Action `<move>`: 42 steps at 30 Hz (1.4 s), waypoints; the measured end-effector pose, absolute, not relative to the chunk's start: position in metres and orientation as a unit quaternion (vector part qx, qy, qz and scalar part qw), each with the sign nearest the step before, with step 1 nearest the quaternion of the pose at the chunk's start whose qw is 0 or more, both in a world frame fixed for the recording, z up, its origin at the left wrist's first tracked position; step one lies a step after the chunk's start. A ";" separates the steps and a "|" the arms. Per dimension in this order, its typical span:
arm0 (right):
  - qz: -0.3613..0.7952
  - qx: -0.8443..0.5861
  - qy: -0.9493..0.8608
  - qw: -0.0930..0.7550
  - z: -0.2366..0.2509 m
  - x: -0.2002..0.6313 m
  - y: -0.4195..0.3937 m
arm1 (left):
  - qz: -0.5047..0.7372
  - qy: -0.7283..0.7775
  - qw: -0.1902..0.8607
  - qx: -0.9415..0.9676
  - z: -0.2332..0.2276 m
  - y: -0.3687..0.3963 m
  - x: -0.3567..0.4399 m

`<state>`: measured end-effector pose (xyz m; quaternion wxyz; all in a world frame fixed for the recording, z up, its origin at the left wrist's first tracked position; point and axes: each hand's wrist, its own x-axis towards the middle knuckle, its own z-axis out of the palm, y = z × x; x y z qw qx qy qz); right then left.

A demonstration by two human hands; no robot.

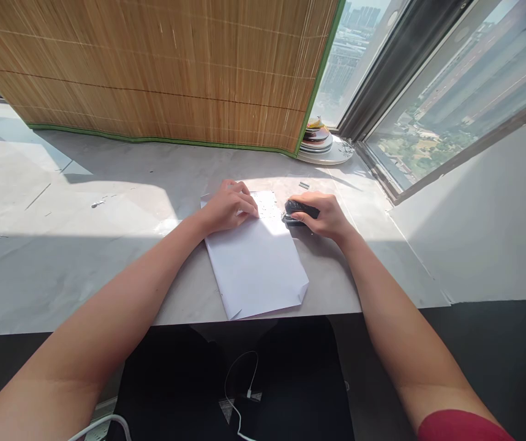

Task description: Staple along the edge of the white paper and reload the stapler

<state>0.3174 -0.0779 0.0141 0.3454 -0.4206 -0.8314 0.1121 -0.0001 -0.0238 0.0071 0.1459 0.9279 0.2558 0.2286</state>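
A folded white paper lies flat on the pale ledge, with its near edge close to the ledge's front edge. My left hand presses on its upper left part, fingers bent and their tips on the sheet. In my right hand is a black stapler, gripped from the right side. The stapler's front end points left, at the right edge of the paper; whether its jaws are around that edge I cannot tell. A short strip of staples lies just beyond the stapler.
A bamboo blind with green edging hangs at the back. Stacked plates stand by the window corner. Small scraps lie to the left on the ledge. A white cable hangs below, over my dark clothing.
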 end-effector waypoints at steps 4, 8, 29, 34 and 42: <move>0.104 -0.425 -0.834 0.336 0.014 0.318 -0.078 | 0.228 0.249 0.156 0.928 0.010 -0.027 0.003; 0.085 -0.428 -0.840 0.323 0.014 0.318 -0.079 | 0.192 0.182 0.182 0.947 0.012 -0.034 0.008; 0.090 -0.424 -0.850 0.299 0.024 0.292 -0.090 | 0.149 0.167 0.246 0.943 0.007 -0.039 0.015; 0.088 -0.421 -0.856 0.288 0.025 0.291 -0.091 | 0.180 0.169 0.271 0.931 0.005 -0.038 0.015; 0.075 -0.416 -0.866 0.269 0.025 0.289 -0.090 | 0.134 0.156 0.266 0.942 0.006 -0.040 0.017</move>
